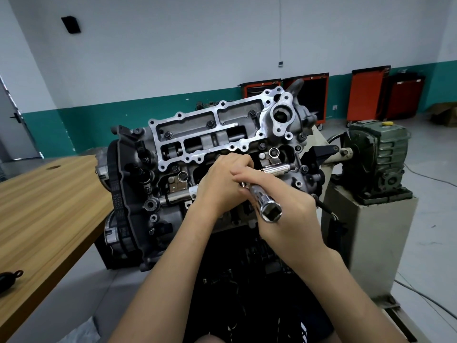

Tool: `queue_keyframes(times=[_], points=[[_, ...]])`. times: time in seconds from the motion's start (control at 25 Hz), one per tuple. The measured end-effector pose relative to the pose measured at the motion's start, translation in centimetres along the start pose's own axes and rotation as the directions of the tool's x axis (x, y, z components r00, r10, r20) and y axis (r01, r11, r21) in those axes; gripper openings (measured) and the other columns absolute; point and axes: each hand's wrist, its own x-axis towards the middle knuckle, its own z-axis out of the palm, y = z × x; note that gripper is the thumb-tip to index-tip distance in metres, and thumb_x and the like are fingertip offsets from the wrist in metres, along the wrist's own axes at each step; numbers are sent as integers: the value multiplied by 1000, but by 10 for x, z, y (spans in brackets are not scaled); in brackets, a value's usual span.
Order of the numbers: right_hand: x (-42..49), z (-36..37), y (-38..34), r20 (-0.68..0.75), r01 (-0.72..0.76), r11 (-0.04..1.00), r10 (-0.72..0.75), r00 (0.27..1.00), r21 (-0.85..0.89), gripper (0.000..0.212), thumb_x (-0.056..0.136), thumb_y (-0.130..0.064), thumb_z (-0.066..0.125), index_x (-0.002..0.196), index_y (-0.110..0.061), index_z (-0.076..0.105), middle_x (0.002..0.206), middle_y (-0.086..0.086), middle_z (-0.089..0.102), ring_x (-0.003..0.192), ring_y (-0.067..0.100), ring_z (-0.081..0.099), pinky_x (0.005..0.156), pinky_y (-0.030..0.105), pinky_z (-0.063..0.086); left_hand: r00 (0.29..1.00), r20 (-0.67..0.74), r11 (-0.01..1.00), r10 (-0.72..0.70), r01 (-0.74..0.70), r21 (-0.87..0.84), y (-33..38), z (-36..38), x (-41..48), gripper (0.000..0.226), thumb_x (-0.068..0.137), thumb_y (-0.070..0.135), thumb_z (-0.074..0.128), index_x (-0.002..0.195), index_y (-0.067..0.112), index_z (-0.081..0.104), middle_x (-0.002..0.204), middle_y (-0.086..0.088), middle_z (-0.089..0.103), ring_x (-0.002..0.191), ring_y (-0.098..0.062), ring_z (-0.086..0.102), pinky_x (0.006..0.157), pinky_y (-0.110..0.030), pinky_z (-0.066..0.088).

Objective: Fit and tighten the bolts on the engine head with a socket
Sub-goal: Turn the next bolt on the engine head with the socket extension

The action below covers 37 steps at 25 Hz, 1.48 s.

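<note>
The grey engine head stands on a stand in front of me, with several dark bolts seated in its top frame. My right hand grips a long chrome socket, its square drive end pointing at me and its far end hidden under my fingers. My left hand is curled over the middle of the head, right next to the socket's far end; what its fingers hold is hidden. A chrome tool handle lies on the head just beyond my hands.
A wooden table stands at the left, with a black object near its front edge. A green gearbox sits on a beige pedestal at the right. Red tool cabinets line the far wall.
</note>
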Motion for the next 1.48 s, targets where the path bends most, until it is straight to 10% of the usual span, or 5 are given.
queue_keyframes(times=[0.56, 0.72, 0.96, 1.16, 1.48], points=[[3, -7, 5, -115, -49, 998, 44, 992, -44, 30, 67, 7, 85, 93, 0, 72, 72, 2, 71, 60, 11, 62, 61, 21, 49, 1000, -13, 998, 13, -12, 62, -3, 4, 2, 14, 83, 23, 49, 92, 15, 55, 91, 5, 55, 88, -14, 43, 68, -22, 23], [-1, -5, 1, 7, -57, 997, 57, 998, 46, 30, 78, 14, 72, 106, 4, 68, 106, 7, 71, 94, 15, 69, 84, 27, 54, 1000, -5, 1000, -10, 10, 17, -2, 2, 1, 24, 71, 30, 44, 89, 18, 54, 84, 10, 50, 85, -12, 42, 70, -23, 32], [5, -12, 5, -91, -68, 998, 67, 994, -12, 28, 70, -3, 85, 94, -1, 72, 72, 6, 71, 62, 15, 66, 60, 25, 51, 1000, -9, 996, 19, -18, 83, -4, 4, 2, 11, 82, 25, 55, 90, 17, 53, 89, 7, 53, 87, -13, 43, 75, -23, 32], [-2, -6, 2, 45, -39, 999, 37, 998, 32, 37, 78, 17, 68, 113, 5, 65, 110, 9, 70, 100, 14, 66, 89, 27, 53, 1000, -3, 999, -22, 22, 43, 1, 0, 2, 25, 71, 30, 42, 91, 21, 55, 76, 17, 42, 82, -8, 39, 60, -13, 25], [-3, -1, 0, -91, -34, 999, 30, 995, -38, 31, 74, 6, 80, 103, 3, 70, 90, 8, 73, 80, 13, 68, 77, 21, 53, 1000, 26, 1000, -7, 6, 20, 1, 1, 1, 22, 78, 31, 46, 91, 15, 55, 88, 6, 54, 88, -14, 44, 68, -23, 26]])
